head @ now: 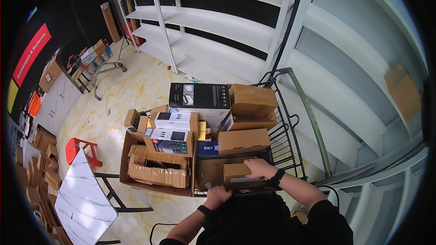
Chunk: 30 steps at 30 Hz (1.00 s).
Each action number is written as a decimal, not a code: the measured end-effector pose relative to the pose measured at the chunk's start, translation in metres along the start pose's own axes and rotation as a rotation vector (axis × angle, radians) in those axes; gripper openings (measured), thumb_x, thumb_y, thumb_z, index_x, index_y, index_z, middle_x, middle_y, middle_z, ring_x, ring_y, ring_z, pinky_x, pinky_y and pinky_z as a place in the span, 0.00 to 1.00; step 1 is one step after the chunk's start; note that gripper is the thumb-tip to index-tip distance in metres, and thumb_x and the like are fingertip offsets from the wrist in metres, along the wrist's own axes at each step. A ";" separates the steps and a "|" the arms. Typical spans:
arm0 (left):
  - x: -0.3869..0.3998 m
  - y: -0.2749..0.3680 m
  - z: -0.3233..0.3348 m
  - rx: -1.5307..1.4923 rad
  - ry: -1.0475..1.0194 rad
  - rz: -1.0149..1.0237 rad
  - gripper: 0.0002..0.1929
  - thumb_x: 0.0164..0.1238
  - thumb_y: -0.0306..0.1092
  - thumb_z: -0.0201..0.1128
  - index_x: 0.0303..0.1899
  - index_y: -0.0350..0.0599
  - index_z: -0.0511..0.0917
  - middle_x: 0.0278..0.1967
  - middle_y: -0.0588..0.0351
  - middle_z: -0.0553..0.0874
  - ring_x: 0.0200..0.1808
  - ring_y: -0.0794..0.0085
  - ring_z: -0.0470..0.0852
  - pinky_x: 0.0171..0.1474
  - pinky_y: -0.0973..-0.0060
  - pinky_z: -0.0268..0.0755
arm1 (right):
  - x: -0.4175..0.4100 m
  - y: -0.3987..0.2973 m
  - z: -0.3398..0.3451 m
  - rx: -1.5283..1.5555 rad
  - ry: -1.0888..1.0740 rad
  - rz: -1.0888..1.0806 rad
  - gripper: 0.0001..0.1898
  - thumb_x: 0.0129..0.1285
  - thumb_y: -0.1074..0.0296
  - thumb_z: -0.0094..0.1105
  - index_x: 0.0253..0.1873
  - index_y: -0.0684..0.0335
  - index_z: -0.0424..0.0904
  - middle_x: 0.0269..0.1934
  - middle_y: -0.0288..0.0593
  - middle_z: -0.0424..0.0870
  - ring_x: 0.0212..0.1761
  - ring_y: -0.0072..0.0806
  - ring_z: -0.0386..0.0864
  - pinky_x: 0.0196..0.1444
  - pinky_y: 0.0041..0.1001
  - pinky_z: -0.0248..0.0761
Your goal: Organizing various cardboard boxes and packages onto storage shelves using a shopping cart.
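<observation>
A wire shopping cart [287, 136] loaded with boxes stands right in front of me. My left hand [219, 196] is curled over its near rim. Under my right hand [260, 168] is a small plain cardboard box [236, 172], gripped at its right end, inside the cart near my body. A longer cardboard box [243, 141] lies just beyond, beside a dark blue package [207, 148]. To the left, an open carton [127, 173] holds a torn corrugated carton [158, 173]. Printed product boxes [170, 141] sit at its far side.
Behind them rise a large black-and-white box [200, 97] and a brown carton [253, 97]. White shelving [221, 23] stands ahead and along the right. At left are a marble-patterned table [83, 200], a red stool [73, 149] and piled cartons [39, 180]. Another loaded cart [98, 66] stands farther off.
</observation>
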<state>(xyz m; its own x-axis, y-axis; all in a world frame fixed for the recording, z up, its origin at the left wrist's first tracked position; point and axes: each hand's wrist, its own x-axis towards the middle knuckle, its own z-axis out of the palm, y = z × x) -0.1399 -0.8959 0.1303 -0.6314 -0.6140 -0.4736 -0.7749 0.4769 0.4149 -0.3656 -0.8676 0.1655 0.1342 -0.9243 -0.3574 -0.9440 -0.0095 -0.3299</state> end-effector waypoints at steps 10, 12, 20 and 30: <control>0.003 0.000 0.005 -0.037 -0.002 0.018 0.25 0.54 0.53 0.47 0.27 0.38 0.82 0.28 0.39 0.82 0.34 0.50 0.82 0.41 0.61 0.74 | 0.016 -0.003 -0.005 -0.072 0.034 -0.015 0.22 0.47 0.60 0.60 0.49 0.61 0.72 0.42 0.47 0.76 0.47 0.42 0.74 0.46 0.35 0.71; 0.002 0.001 0.004 -0.053 -0.011 0.011 0.26 0.53 0.54 0.47 0.27 0.37 0.82 0.28 0.39 0.82 0.35 0.51 0.82 0.41 0.61 0.74 | 0.014 -0.019 -0.027 -0.014 0.359 -0.127 0.21 0.48 0.62 0.59 0.49 0.60 0.72 0.43 0.45 0.75 0.49 0.41 0.72 0.46 0.35 0.70; 0.003 0.004 0.009 -0.045 0.032 0.051 0.25 0.54 0.53 0.48 0.24 0.37 0.81 0.26 0.39 0.82 0.32 0.51 0.82 0.39 0.61 0.75 | 0.037 0.008 -0.049 -0.156 0.540 0.033 0.38 0.40 0.54 0.68 0.59 0.57 0.63 0.58 0.47 0.62 0.62 0.43 0.58 0.61 0.41 0.53; 0.006 0.005 0.012 -0.016 0.030 0.106 0.25 0.57 0.51 0.45 0.22 0.39 0.80 0.24 0.40 0.81 0.31 0.50 0.81 0.38 0.60 0.74 | 0.034 0.019 -0.056 -0.199 0.493 0.029 0.41 0.35 0.60 0.69 0.59 0.58 0.62 0.54 0.46 0.64 0.57 0.42 0.63 0.58 0.40 0.54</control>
<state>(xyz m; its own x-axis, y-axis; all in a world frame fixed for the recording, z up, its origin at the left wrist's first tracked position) -0.1480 -0.8901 0.1201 -0.7085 -0.5791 -0.4033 -0.7031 0.5301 0.4740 -0.3963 -0.9205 0.1960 -0.0052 -0.9945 0.1046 -0.9906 -0.0092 -0.1362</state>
